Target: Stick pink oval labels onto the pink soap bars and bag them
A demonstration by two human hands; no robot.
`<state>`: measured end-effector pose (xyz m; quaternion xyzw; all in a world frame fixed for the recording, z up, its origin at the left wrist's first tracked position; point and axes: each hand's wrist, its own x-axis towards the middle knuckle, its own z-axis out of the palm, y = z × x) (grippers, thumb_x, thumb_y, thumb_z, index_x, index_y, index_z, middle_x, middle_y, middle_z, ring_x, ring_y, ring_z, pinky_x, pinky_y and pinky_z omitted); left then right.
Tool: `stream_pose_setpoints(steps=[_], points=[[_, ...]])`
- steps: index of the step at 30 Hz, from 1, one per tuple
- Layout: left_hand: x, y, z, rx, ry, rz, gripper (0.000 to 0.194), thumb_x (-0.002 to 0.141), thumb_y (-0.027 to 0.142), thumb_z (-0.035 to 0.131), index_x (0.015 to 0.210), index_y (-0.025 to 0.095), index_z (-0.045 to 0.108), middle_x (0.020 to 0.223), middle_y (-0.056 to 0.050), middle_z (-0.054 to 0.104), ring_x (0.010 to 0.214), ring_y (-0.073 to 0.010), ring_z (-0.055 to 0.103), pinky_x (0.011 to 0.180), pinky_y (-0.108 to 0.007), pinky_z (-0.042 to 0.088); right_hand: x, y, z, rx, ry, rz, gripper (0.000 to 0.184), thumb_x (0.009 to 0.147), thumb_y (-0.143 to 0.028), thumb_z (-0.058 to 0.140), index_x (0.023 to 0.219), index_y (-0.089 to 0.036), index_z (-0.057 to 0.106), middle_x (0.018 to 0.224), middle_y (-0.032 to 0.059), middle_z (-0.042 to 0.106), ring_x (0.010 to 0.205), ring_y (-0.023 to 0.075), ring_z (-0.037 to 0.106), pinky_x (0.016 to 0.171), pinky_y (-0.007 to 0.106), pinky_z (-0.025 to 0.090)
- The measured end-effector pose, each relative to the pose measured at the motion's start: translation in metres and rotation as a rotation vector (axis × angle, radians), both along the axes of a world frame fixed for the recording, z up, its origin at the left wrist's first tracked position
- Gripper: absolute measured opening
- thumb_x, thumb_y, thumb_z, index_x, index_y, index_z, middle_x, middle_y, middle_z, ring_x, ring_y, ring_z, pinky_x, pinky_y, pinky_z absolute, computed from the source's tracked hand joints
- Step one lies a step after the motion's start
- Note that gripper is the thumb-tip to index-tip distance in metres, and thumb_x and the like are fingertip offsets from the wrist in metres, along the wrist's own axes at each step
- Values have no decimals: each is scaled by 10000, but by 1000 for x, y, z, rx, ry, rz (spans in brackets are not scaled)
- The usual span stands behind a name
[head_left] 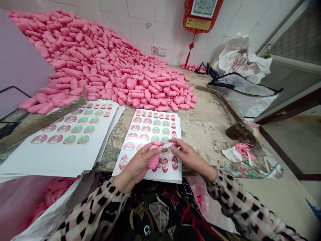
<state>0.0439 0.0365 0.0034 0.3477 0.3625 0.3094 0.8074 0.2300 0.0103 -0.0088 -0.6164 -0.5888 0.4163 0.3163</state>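
Note:
My left hand point(137, 164) is closed around a small pink plastic bottle point(154, 157), its narrow end pointing away from me. Just to the right, my right hand point(188, 154) hovers with its fingers stretched toward the bottle and slightly apart. I make out nothing between those fingertips. Beneath both hands lies a white sticker sheet point(147, 115) printed with rows of pink, green and red labels. Part of its lower rows is hidden by the hands and the bottle.
A large heap of similar pink bottles point(100, 63) covers the back left of the worn table point(200, 124). At left, a wooden strip point(62, 110) lies across a stack of sticker sheets point(50, 157). Pink and white scraps point(242, 152) and a clear bag point(240, 88) are at right.

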Motion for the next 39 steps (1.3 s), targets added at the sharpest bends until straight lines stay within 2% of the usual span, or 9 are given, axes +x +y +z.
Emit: stream_pose_setpoints(steps=[4, 8, 11, 14, 18, 24, 30, 35, 39], points=[[3, 12, 1, 239, 272, -85, 331, 686, 321, 692, 951, 182, 551, 739, -11, 607, 521, -114, 526, 449, -221, 379, 38, 27, -3, 152, -503, -196, 262, 903, -356, 413, 949, -239, 642, 979, 33, 618, 929, 175, 555, 774, 280, 391], [17, 24, -7, 863, 831, -238, 174, 752, 348, 590, 834, 194, 587, 752, -17, 600, 690, -181, 568, 605, -280, 418, 44, 42, -8, 207, -729, -166, 194, 892, -317, 444, 947, -236, 611, 960, 22, 627, 899, 168, 554, 739, 269, 364], [27, 31, -10, 1088, 953, -321, 160, 788, 330, 531, 829, 199, 612, 858, -54, 614, 826, -227, 574, 722, -329, 414, 41, 44, -10, 217, -831, -145, 195, 901, -330, 433, 926, -231, 599, 953, 26, 623, 885, 170, 552, 707, 271, 348], [37, 38, -12, 1146, 937, -384, 270, 781, 338, 552, 1009, 217, 630, 1175, -86, 569, 989, -258, 556, 827, -349, 401, 40, 46, -12, 224, -898, -131, 210, 911, -335, 417, 918, -227, 596, 951, 36, 611, 877, 170, 552, 685, 272, 339], [46, 45, -14, 1206, 1036, -529, 495, 761, 418, 578, 1232, 271, 544, 1469, -106, 286, 1027, -319, 565, 833, -406, 418, 43, 49, -13, 225, -932, -102, 221, 918, -339, 408, 926, -228, 599, 949, 39, 603, 867, 164, 551, 665, 271, 334], [52, 56, -14, 1254, 1095, -678, 538, 751, 471, 569, 1266, 323, 519, 1493, -103, 239, 980, -347, 592, 785, -434, 446, 49, 53, -11, 242, -929, -30, 202, 909, -321, 435, 918, -233, 617, 923, 25, 607, 871, 154, 552, 663, 266, 332], [54, 62, -11, 1192, 1063, -696, 540, 708, 449, 622, 1231, 336, 553, 1497, -71, 244, 985, -312, 587, 802, -396, 439, 55, 56, -11, 236, -880, 14, 186, 892, -316, 466, 911, -238, 634, 928, 16, 614, 874, 144, 554, 676, 255, 341], [56, 65, -10, 1181, 1080, -729, 570, 705, 474, 626, 1253, 344, 536, 1507, -74, 213, 1024, -338, 568, 831, -425, 434, 62, 58, -20, 270, -717, 21, 142, 863, -299, 509, 862, -237, 636, 884, -8, 617, 827, 128, 554, 674, 242, 353], [57, 68, -7, 1208, 1134, -819, 587, 721, 507, 594, 1286, 394, 484, 1521, -53, 172, 1062, -340, 550, 825, -431, 449, 63, 59, -31, 255, -557, -72, 114, 839, -291, 534, 824, -221, 623, 845, -9, 618, 786, 126, 551, 690, 246, 368]])
